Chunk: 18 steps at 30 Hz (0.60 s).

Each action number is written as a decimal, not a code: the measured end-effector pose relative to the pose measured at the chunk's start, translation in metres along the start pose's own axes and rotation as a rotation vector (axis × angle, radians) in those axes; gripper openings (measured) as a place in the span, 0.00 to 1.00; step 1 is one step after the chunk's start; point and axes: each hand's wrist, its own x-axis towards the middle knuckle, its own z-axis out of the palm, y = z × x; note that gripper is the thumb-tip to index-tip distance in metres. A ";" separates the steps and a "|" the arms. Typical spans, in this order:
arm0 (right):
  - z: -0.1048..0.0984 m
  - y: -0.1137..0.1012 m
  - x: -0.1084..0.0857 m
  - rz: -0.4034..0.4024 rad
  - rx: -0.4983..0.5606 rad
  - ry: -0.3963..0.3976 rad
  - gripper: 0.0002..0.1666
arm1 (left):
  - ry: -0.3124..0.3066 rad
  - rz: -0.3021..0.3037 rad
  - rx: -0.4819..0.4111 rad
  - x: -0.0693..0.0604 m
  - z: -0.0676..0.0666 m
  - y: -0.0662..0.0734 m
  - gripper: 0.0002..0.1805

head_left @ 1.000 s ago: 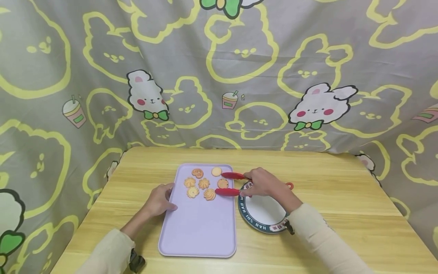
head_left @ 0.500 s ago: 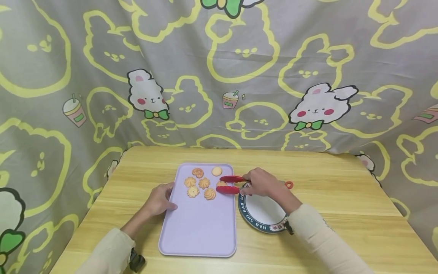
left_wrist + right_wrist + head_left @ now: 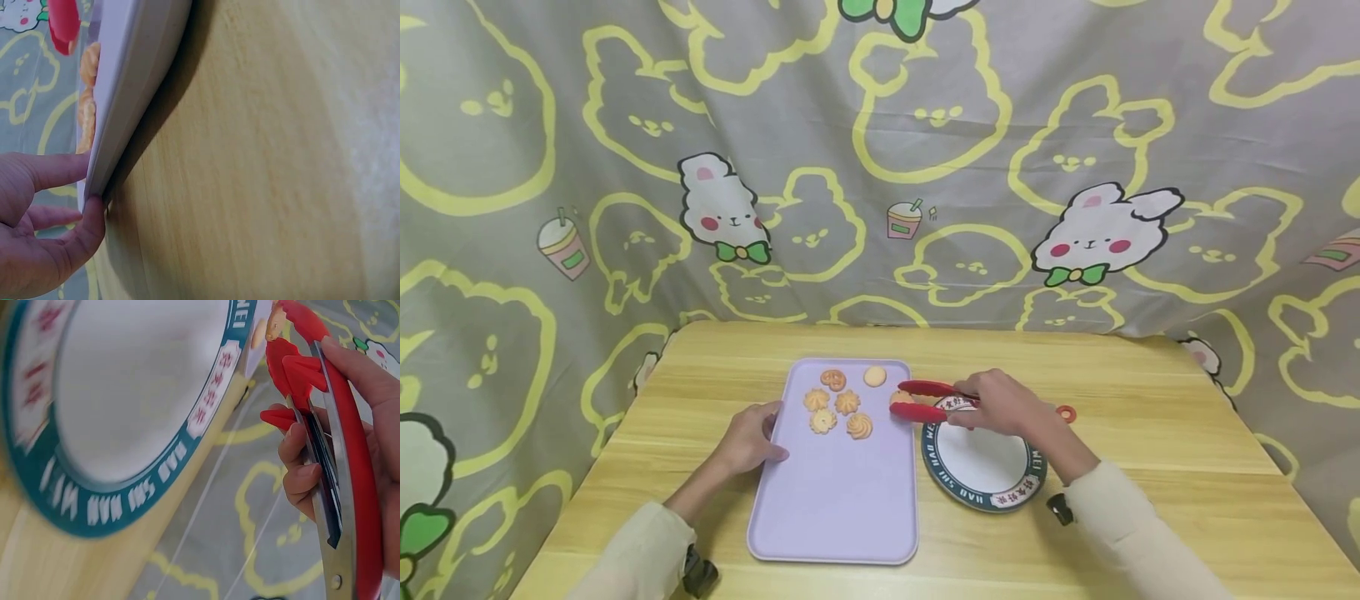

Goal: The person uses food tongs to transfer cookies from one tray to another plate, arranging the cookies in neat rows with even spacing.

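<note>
My left hand [image 3: 752, 437] pinches the left rim of a lilac tray [image 3: 835, 508]. In the left wrist view, thumb and fingers meet at the tray's edge. My right hand [image 3: 1000, 406] grips red-tipped metal tongs [image 3: 922, 412] over the tray's right edge. Between the tong tips is a round cookie [image 3: 273, 325], partly hidden in the head view. Several cookies lie at the tray's far end, among them a pretzel-shaped one [image 3: 832, 380], a plain round one [image 3: 875, 377] and a swirled one [image 3: 859, 427].
Right of the tray sits a white plate [image 3: 985, 462] with a green lettered rim, partly under my right hand. Both rest on a wooden table [image 3: 1150, 467]. A grey patterned curtain [image 3: 820, 275] hangs behind the table.
The tongs have narrowed around the round cookie at the tray's right side and moved rightward with it. My left hand and the tray have stayed in place.
</note>
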 end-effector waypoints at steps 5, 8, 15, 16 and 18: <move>-0.008 0.016 -0.019 0.036 0.005 0.014 0.38 | -0.006 -0.005 0.010 -0.001 0.000 0.001 0.45; -0.012 0.025 -0.028 0.053 0.002 0.026 0.38 | -0.009 -0.004 0.015 0.000 0.000 0.000 0.45; -0.013 0.044 -0.047 0.047 0.004 0.047 0.36 | -0.011 -0.007 0.019 0.000 0.000 -0.001 0.45; -0.013 0.046 -0.049 0.050 0.003 0.049 0.36 | -0.011 -0.007 0.019 0.000 0.000 -0.001 0.45; -0.011 0.050 -0.053 0.065 0.000 0.050 0.36 | -0.013 -0.009 0.016 0.000 -0.001 0.000 0.45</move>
